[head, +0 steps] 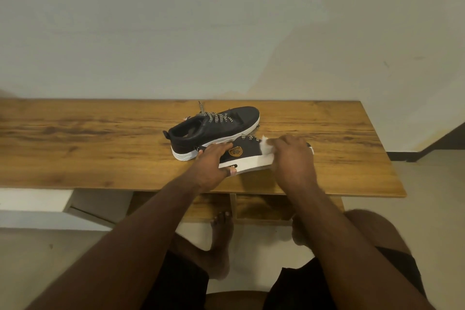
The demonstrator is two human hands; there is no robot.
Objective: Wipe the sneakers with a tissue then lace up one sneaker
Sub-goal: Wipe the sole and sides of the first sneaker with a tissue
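Two black sneakers with white soles lie on the wooden table [100, 138]. The far sneaker [214, 128] stands upright, with patterned laces loose across its top. The near sneaker [249, 156] is tipped on its side, showing an orange badge. My left hand [212, 163] grips its heel end, thumb under the sole. My right hand [292, 156] covers its toe end and holds a white tissue [266, 145] against the upper. The toe of the near sneaker is hidden under my right hand.
The table stands against a pale wall. Its front edge runs just below my hands, with a wooden shelf beneath. My bare feet and knees are under the table. A white block sits low at the left.
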